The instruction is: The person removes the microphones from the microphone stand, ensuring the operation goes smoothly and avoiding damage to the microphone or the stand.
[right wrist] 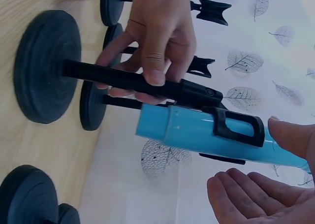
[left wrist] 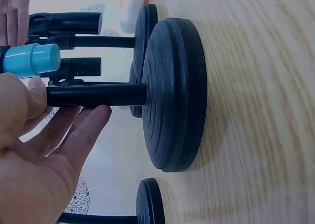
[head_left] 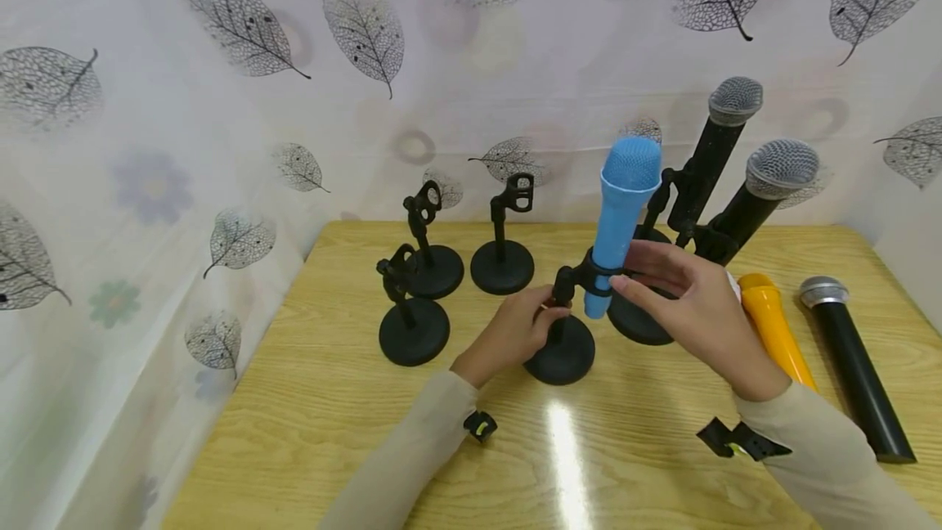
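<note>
A blue microphone (head_left: 624, 211) sits upright, leaning slightly, in the clip (right wrist: 241, 128) of a black desktop stand whose round base (head_left: 562, 362) rests on the table. Thumb and fingers of my left hand (head_left: 511, 327) grip the stand's pole (left wrist: 113, 94) below the clip. My right hand (head_left: 695, 309) is around the blue microphone, its thumb right at the microphone's side by the clip. In the right wrist view, a gap shows between the loosely bent fingers (right wrist: 246, 197) and the microphone's body.
Three black stands (head_left: 414, 330) with bare clips stand to the left. Behind my right hand, two black microphones (head_left: 706, 158) with silver heads lean in stands. A yellow microphone (head_left: 776, 330) and another black one (head_left: 857, 375) lie at right. A leaf-patterned sheet (head_left: 471, 64) hangs behind the wooden table (head_left: 309, 424).
</note>
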`<state>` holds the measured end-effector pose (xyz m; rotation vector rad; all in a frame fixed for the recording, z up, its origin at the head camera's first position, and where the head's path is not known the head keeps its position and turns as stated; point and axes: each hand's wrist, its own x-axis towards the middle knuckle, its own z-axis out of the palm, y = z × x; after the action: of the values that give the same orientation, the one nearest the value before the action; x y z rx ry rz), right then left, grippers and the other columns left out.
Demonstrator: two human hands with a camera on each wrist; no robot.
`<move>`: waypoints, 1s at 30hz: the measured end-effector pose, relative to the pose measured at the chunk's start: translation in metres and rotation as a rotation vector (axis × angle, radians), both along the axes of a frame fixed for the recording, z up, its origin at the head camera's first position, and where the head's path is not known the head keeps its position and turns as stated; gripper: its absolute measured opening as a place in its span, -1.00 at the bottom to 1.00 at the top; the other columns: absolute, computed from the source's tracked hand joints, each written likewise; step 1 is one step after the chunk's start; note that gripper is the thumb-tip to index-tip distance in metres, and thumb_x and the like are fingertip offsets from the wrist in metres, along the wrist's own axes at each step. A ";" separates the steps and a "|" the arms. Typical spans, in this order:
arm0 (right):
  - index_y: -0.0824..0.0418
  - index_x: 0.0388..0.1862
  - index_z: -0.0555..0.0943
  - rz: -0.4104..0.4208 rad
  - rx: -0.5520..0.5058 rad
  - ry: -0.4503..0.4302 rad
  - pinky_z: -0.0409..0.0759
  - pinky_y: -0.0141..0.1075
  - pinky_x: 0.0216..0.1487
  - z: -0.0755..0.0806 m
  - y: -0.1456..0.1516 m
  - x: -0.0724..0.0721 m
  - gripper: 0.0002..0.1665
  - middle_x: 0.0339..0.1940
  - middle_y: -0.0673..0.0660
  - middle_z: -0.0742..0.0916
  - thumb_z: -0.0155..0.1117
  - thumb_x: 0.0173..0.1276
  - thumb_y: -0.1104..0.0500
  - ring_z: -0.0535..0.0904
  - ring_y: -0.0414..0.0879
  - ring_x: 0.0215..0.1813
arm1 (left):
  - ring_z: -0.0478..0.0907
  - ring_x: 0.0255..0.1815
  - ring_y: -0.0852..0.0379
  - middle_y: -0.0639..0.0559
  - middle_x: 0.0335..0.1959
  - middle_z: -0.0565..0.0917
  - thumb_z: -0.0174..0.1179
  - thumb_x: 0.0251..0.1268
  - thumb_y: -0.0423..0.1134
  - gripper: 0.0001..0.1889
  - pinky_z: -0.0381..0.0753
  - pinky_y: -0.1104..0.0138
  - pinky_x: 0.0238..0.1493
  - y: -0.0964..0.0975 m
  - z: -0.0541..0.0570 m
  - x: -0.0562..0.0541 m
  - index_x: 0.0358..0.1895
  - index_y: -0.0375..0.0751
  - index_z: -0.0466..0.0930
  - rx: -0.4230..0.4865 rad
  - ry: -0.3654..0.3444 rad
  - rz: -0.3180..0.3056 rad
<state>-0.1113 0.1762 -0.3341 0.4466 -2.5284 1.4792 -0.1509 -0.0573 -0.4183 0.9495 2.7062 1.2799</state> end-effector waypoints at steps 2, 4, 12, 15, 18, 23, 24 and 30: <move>0.26 0.36 0.53 -0.001 -0.005 0.011 0.53 -0.56 0.07 0.003 -0.003 -0.001 -0.39 0.15 0.19 0.71 0.43 0.40 0.11 0.68 -0.18 0.10 | 0.64 -0.13 0.26 0.03 -0.13 0.73 0.12 0.55 -0.21 -0.84 0.59 0.48 -0.09 -0.001 0.000 0.002 -0.06 -0.20 0.64 0.005 0.009 -0.007; 0.26 0.36 0.53 0.000 -0.010 0.022 0.53 -0.55 0.07 0.005 -0.005 -0.002 -0.39 0.12 0.18 0.72 0.44 0.39 0.11 0.68 -0.18 0.08 | 0.64 -0.14 0.25 0.02 -0.14 0.73 0.13 0.55 -0.23 -0.85 0.59 0.48 -0.10 -0.001 -0.001 0.004 -0.06 -0.21 0.64 0.009 0.015 -0.012; 0.23 0.29 0.58 -0.003 -0.036 0.043 0.53 -0.54 0.07 0.013 -0.017 -0.002 -0.44 0.02 0.18 0.76 0.48 0.34 0.16 0.68 -0.34 0.00 | 0.64 -0.16 0.31 0.05 -0.14 0.73 0.12 0.56 -0.20 -0.84 0.58 0.52 -0.11 -0.004 -0.001 0.012 -0.05 -0.19 0.63 0.008 -0.004 -0.011; 0.23 0.29 0.58 -0.009 -0.041 0.043 0.53 -0.55 0.06 0.016 -0.019 -0.002 -0.43 0.00 0.18 0.76 0.49 0.33 0.17 0.68 -0.35 -0.02 | 0.65 -0.14 0.30 0.04 -0.13 0.74 0.13 0.56 -0.21 -0.85 0.59 0.50 -0.10 -0.006 -0.001 0.016 -0.05 -0.19 0.63 0.010 -0.012 -0.010; 0.25 0.27 0.59 -0.004 -0.042 0.057 0.54 -0.55 0.04 0.017 -0.020 -0.001 -0.44 -0.06 0.17 0.77 0.50 0.31 0.19 0.69 -0.33 -0.03 | 0.65 -0.14 0.29 0.03 -0.12 0.74 0.13 0.55 -0.22 -0.86 0.59 0.49 -0.10 -0.007 0.000 0.019 -0.04 -0.19 0.62 0.008 -0.015 -0.010; 0.27 0.20 0.61 0.006 -0.044 0.075 0.56 -0.55 0.03 0.020 -0.021 0.000 -0.48 -0.15 0.13 0.77 0.52 0.29 0.22 0.71 -0.30 -0.06 | 0.63 -0.15 0.35 0.07 -0.13 0.74 0.11 0.57 -0.20 -0.84 0.58 0.52 -0.10 -0.009 0.000 0.023 -0.03 -0.19 0.62 -0.004 -0.002 -0.014; 0.27 0.19 0.62 0.009 -0.045 0.077 0.56 -0.54 0.02 0.020 -0.021 0.001 -0.49 -0.15 0.12 0.77 0.53 0.28 0.22 0.71 -0.30 -0.06 | 0.63 -0.15 0.36 0.08 -0.14 0.74 0.11 0.57 -0.19 -0.83 0.58 0.52 -0.10 -0.009 0.000 0.023 -0.03 -0.19 0.62 -0.006 0.002 -0.013; 0.29 0.16 0.62 0.025 -0.047 0.090 0.60 -0.51 -0.01 0.022 -0.023 0.002 -0.51 -0.16 0.16 0.78 0.53 0.27 0.24 0.73 -0.31 -0.10 | 0.62 -0.16 0.36 0.08 -0.14 0.73 0.12 0.56 -0.20 -0.85 0.57 0.52 -0.10 -0.010 0.000 0.026 -0.05 -0.17 0.62 -0.003 0.024 -0.016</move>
<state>-0.1094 0.1536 -0.3118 0.5272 -2.4219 1.4893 -0.1248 -0.0670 -0.4179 0.9903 2.7113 1.2693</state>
